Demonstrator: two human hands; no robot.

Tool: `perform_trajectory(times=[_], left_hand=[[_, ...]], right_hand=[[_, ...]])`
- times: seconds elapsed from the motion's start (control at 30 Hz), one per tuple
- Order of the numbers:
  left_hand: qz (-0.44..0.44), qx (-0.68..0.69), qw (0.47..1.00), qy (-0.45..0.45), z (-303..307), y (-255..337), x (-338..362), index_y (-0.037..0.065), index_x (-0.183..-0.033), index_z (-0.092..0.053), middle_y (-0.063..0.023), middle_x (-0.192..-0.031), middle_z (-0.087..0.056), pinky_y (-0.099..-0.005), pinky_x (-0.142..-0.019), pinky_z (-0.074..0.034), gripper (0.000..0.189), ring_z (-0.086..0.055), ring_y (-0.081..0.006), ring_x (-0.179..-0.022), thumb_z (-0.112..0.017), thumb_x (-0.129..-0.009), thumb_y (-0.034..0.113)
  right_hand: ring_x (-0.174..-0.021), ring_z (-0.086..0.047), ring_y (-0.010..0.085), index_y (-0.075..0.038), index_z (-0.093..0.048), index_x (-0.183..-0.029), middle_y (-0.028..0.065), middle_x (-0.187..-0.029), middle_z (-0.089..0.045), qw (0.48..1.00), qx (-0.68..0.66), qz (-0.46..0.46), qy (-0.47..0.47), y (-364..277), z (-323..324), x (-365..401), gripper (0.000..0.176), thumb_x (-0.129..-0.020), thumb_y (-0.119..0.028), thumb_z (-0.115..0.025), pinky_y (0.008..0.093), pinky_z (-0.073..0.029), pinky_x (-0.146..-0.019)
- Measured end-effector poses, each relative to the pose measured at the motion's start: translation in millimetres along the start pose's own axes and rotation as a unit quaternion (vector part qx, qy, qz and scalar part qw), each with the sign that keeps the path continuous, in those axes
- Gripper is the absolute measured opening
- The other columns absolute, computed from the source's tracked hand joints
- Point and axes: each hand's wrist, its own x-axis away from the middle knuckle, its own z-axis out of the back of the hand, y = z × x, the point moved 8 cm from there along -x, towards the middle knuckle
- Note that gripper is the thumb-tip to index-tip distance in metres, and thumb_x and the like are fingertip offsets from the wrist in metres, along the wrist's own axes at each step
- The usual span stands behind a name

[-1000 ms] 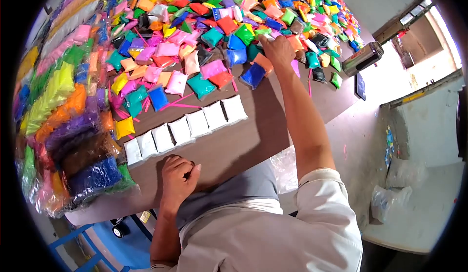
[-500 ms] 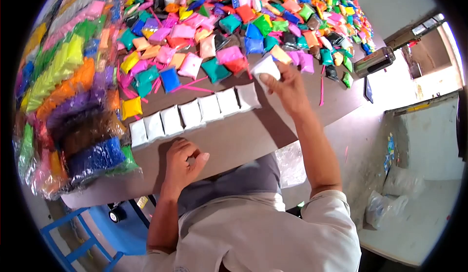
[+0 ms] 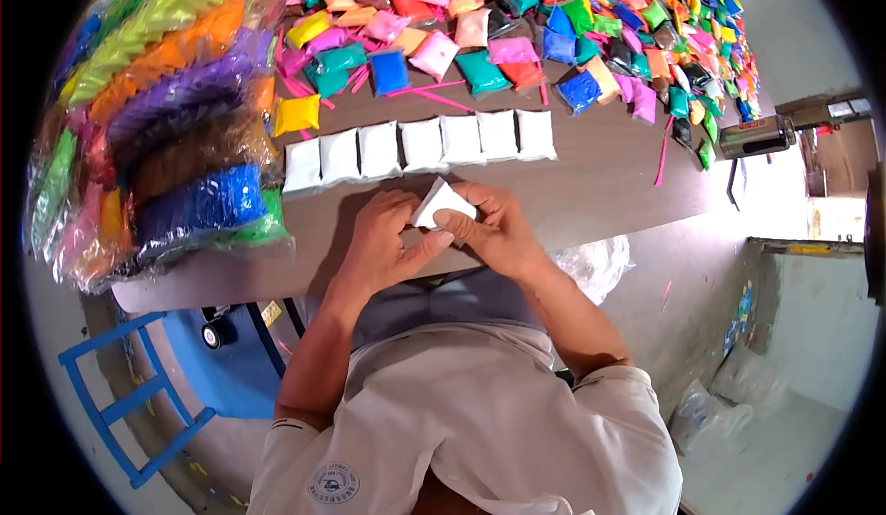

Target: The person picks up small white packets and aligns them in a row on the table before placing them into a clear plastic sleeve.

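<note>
A small white packet is between my two hands, just above the near part of the table. My right hand pinches it, with the thumb across its front. From the other side, the curled fingers and thumb of my left hand meet its left edge; exactly where they touch is partly hidden. Beyond my hands, several similar white packets lie side by side in a slightly slanting row.
A large spread of coloured packets covers the far side of the brown table. Clear bags of colour-sorted packets are piled at the left. A dark cylindrical object is at the right edge. A blue metal frame stands at lower left.
My right hand has brought the white packet from beyond the row's right end back toward my body. My left hand has moved to meet it. The camera view has shifted downward.
</note>
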Motion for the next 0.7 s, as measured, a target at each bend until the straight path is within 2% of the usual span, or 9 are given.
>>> perform_trajectory(times=[0.13, 0.2, 0.27, 0.3, 0.4, 0.43, 0.53, 0.57, 0.7], left_hand=[[0.035, -0.031, 0.996, -0.08, -3.8, 0.2, -1.3, 0.003, -0.079, -0.064, -0.0128, -0.074, -0.059, -0.0408, -0.068, -0.043, 0.037, -0.056, -0.0322, -0.072, -0.074, -0.083, 0.039], [0.011, -0.011, 0.998, -0.066, -1.7, 3.4, -2.7, 0.003, -0.082, -0.066, -0.0132, -0.075, -0.061, -0.0403, -0.068, -0.044, 0.035, -0.057, -0.0328, -0.073, -0.072, -0.086, 0.037], [0.027, 0.03, 0.999, -0.036, -1.9, -11.6, 3.3, 0.002, -0.083, -0.066, -0.0136, -0.076, -0.061, -0.0405, -0.069, -0.045, 0.034, -0.058, -0.0335, -0.073, -0.07, -0.088, 0.036], [0.062, 0.045, 0.996, -0.053, -0.2, -13.7, 3.6, 0.002, -0.089, -0.067, -0.0141, -0.078, -0.063, -0.0405, -0.07, -0.047, 0.034, -0.059, -0.033, -0.075, -0.066, -0.092, 0.035], [0.147, 0.119, 0.981, -0.039, 4.3, -18.4, 5.3, 0.001, -0.094, -0.068, -0.0144, -0.081, -0.064, -0.0405, -0.071, -0.048, 0.035, -0.06, -0.0318, -0.077, -0.064, -0.094, 0.036], [0.142, 0.126, 0.981, -0.035, 4.0, -18.9, 5.6, 0.002, -0.095, -0.068, -0.0143, -0.082, -0.064, -0.0405, -0.071, -0.048, 0.034, -0.06, -0.0313, -0.077, -0.064, -0.094, 0.035], [0.122, 0.13, 0.984, -0.023, 1.6, -19.2, 5.4, 0.002, -0.097, -0.069, -0.0135, -0.082, -0.065, -0.0402, -0.07, -0.048, 0.032, -0.061, -0.0298, -0.076, -0.066, -0.093, 0.034], [0.111, 0.12, 0.986, -0.017, 1.9, -16.8, 4.9, 0.003, -0.096, -0.069, -0.0128, -0.081, -0.064, -0.0399, -0.069, -0.047, 0.032, -0.061, -0.0294, -0.075, -0.068, -0.091, 0.034], [0.084, 0.037, 0.994, -0.062, -0.9, -14.0, 3.7, 0.005, -0.09, -0.071, -0.0097, -0.075, -0.063, -0.0382, -0.067, -0.046, 0.03, -0.06, -0.0278, -0.073, -0.076, -0.083, 0.034]], right_hand=[[-0.087, -0.056, 0.0074, 0.002, -0.068, -0.109, 0.0018, -0.097, -0.064, 0.997, 0.043, -0.01, -0.07, 1.1, 7.6, -4.8, 0.024, -0.095, -0.016, -0.071, 0.0244, -0.046, -0.073], [-0.088, -0.056, 0.0075, 0.002, -0.067, -0.112, 0.0021, -0.098, -0.064, 0.991, 0.065, -0.023, -0.111, -5.1, 5.8, -7.0, 0.026, -0.095, -0.017, -0.07, 0.0244, -0.047, -0.074], [-0.088, -0.057, 0.0081, 0.001, -0.066, -0.116, 0.0021, -0.1, -0.065, 0.995, 0.01, -0.046, -0.087, -19.2, 2.6, -3.1, 0.029, -0.095, -0.018, -0.07, 0.0241, -0.047, -0.075], [-0.088, -0.057, 0.0085, 0.0, -0.065, -0.119, 0.0021, -0.101, -0.065, 0.995, -0.018, -0.056, -0.076, -22.6, 0.8, -2.2, 0.03, -0.095, -0.018, -0.07, 0.0239, -0.047, -0.075], [-0.087, -0.059, 0.01, -0.003, -0.063, -0.124, 0.0013, -0.102, -0.066, 0.964, -0.265, -0.023, -0.012, 5.3, 3.6, 0.7, 0.035, -0.095, -0.02, -0.071, 0.0239, -0.048, -0.073], [-0.083, -0.06, 0.011, -0.004, -0.066, -0.121, 0.0015, -0.099, -0.067, 0.956, -0.291, -0.021, 0.039, 17.9, 5.5, 1.1, 0.031, -0.094, -0.019, -0.071, 0.0236, -0.049, -0.07], [-0.079, -0.06, 0.0103, -0.003, -0.068, -0.117, 0.0008, -0.093, -0.067, 0.967, -0.246, -0.029, 0.065, 19.1, -0.3, 5.2, 0.025, -0.095, -0.016, -0.07, 0.0232, -0.049, -0.068], [-0.076, -0.057, 0.0074, -0.002, -0.069, -0.112, -0.0002, -0.087, -0.066, 0.97, -0.223, -0.026, 0.095, 19.3, 2.3, 4.6, 0.018, -0.095, -0.011, -0.068, 0.0222, -0.047, -0.065], [-0.077, -0.052, 0.0048, 0.001, -0.069, -0.103, -0.0008, -0.085, -0.063, 0.996, -0.045, 0.04, 0.06, -6.4, 5.6, -3.0, 0.012, -0.093, -0.006, -0.068, 0.0214, -0.043, -0.063]])
